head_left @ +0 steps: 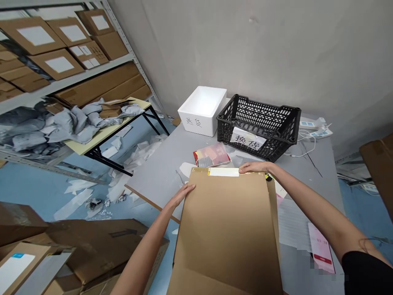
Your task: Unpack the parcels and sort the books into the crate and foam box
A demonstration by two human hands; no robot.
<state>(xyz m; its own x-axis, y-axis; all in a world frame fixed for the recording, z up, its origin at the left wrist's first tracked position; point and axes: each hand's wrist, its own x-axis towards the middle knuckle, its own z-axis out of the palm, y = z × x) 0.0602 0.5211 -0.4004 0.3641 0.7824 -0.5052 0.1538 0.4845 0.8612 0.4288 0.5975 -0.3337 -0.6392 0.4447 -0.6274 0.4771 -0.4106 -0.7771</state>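
A large brown cardboard box fills the lower middle of the head view, tilted above the grey table. A white label with a small yellow mark sits at its far edge. My left hand grips the box's left side near the far corner, its thumb side against the cardboard. Over the far edge, right of the label, my right hand is closed on the box; some of its fingers are hidden behind it. Just beyond the box lies a red and pink packet on the table.
A white foam box and a black plastic crate stand at the table's back. Power strips and a pink-and-white phone-like item lie at right. Left are grey parcels on a side table, shelves with boxes, and large cartons.
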